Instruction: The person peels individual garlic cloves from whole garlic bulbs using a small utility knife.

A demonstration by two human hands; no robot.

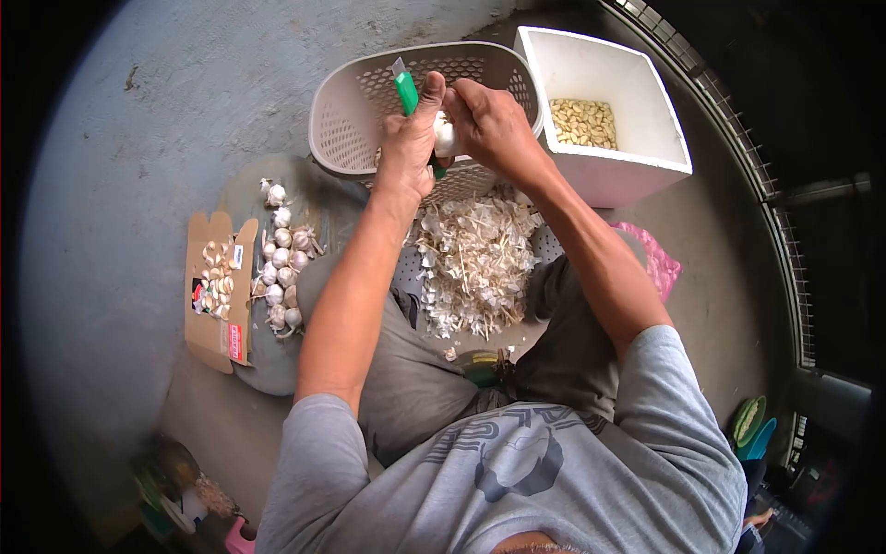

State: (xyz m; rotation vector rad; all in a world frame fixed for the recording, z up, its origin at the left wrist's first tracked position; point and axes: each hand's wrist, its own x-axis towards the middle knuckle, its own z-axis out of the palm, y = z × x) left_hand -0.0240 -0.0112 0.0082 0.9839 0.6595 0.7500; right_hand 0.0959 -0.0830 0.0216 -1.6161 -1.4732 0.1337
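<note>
1. Left hand [409, 138] fingers clamped on a green-handled knife [406, 92], blade tip up.
2. Right hand [489, 120] fingers closed around a garlic bulb [447, 137], held between both hands above the fingers' side of the perforated basket [351, 111].
3. Judged step: peeling, mid-bulb; next calls for steady blade pressure away from the thumb.
4. Below the fingers: pile of skins [475, 263]. Right of them: white box [637, 157] with peeled cloves [583, 122]. Left: unpeeled bulbs [281, 263].
</note>
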